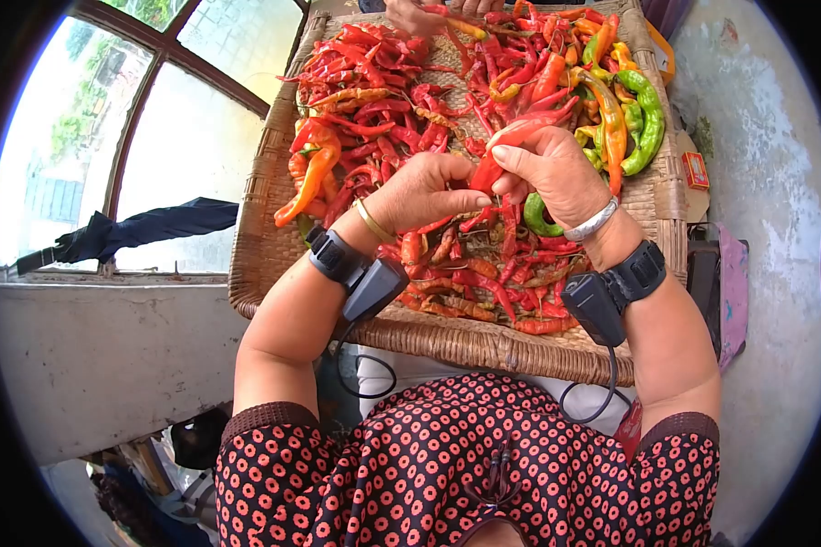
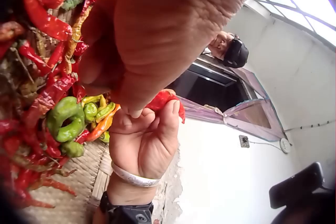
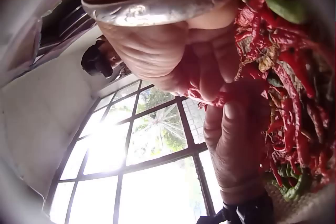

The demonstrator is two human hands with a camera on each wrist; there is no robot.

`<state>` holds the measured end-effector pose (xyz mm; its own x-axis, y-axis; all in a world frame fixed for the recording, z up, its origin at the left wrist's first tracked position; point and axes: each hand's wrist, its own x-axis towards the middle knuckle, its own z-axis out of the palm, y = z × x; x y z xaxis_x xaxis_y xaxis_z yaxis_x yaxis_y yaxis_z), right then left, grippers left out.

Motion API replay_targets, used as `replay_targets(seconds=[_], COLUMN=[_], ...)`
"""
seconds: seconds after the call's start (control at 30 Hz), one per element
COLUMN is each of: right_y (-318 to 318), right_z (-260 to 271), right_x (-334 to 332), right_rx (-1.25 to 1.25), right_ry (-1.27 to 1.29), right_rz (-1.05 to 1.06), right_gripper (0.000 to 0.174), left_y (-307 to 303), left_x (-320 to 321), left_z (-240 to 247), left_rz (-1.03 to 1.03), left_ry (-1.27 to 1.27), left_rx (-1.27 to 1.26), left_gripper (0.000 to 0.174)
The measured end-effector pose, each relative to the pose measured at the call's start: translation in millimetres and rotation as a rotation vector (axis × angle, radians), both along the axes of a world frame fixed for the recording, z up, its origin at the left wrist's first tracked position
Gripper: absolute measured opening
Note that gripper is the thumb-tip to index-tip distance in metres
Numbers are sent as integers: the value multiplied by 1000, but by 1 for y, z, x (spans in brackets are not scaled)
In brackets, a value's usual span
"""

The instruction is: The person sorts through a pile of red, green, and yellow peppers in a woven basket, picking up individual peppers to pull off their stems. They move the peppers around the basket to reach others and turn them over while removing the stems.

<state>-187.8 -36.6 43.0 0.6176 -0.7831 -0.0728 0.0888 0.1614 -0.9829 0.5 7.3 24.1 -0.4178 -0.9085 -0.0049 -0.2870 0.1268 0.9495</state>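
In the head view both hands meet above the middle of a woven tray heaped with peppers. The right hand (image 1: 556, 173) pinches a red pepper (image 1: 488, 171) between thumb and fingers. From the left, the left hand (image 1: 426, 190) grips the same pepper's lower end, its thumb pointing toward the other hand. The left wrist view shows red flesh (image 2: 160, 99) at the right hand's (image 2: 142, 148) thumb tip. In the right wrist view the red piece (image 3: 202, 97) lies between the two hands, partly hidden by fingers. Wrinkled red peppers (image 1: 456, 273) lie beneath them.
The tray's woven rim (image 1: 483, 345) runs close to the person's body. Green peppers (image 1: 649, 123) and orange ones lie at the right. Another person's hand (image 1: 415, 16) is at the far edge. A dark folded umbrella (image 1: 160, 226) lies by the window at the left.
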Motion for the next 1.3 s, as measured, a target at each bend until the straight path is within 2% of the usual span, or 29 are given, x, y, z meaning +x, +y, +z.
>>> replay_targets(seconds=[0.03,0.07,0.17,0.27,0.3,0.37,0.4,0.43,0.47,0.5,0.63,0.67,0.73,0.77,0.83,0.9,0.97,1.0,1.07,1.17,1.2,1.23,1.27,1.3], right_y=[0,-1,-6,-14,-16,-18,-9,-6,-3,-2,5,6,8,8,6,5,2,-1,-5,-5,-5,-5,-5,-5], right_z=[-2,-2,-3,-13,-24,-42,-34,-36,-41,-45,-49,-51,-53,-55,-57,-57,-55,-50,-41,-26,-23,-21,-18,-16], right_x=[0,0,-2,-4,-5,-9,-9,-9,-8,-8,-1,-1,1,1,3,4,4,4,2,0,0,0,0,-1], right_rx=[59,59,92,-173,-174,-1081,-1138,-1140,-1210,-1279,-1258,-1258,-1253,-1254,-1292,-1201,-1108,-959,-732,-326,-326,-221,-117,-117], right_ry=[-21,-20,2,275,275,660,806,805,832,859,948,949,1027,1027,1001,925,851,759,625,422,422,346,269,269], right_rz=[-18,-18,-112,-87,-88,49,112,114,140,166,156,157,182,184,165,158,152,113,45,22,24,10,-5,-5], right_gripper=[15,15,15,17,17,20,21,21,21,21,25,25,24,24,17,18,18,17,17,13,13,12,12,12], left_y=[1,4,-1,-7,-10,-18,-18,-19,-19,-19,-14,-11,-7,-6,-4,-4,-3,-3,-3,-3,-2,-2,-1,0], left_x=[-1,-2,5,18,22,28,26,24,26,29,26,21,11,9,8,8,6,4,0,-1,-2,-2,-1,-1], left_z=[1,5,11,12,13,13,14,16,12,4,-19,-19,-17,-18,-22,-27,-26,-25,-21,-19,-20,-19,-16,-13], left_rz=[-59,-27,-8,192,267,411,549,688,689,614,211,211,56,58,-26,-55,-158,-157,-67,-59,-67,-66,-88,-110], left_ry=[8,41,-7,9,7,335,404,471,471,284,-456,-455,-742,-741,-916,-908,-728,-726,-429,-279,-233,-232,-210,-188], left_rx=[104,234,334,271,228,76,75,72,70,32,-115,-114,-131,-130,-113,-130,-173,-172,-78,-88,-69,-69,112,293], left_gripper=[27,23,21,19,19,24,25,27,27,27,20,20,19,19,20,19,19,19,23,28,28,28,26,24])
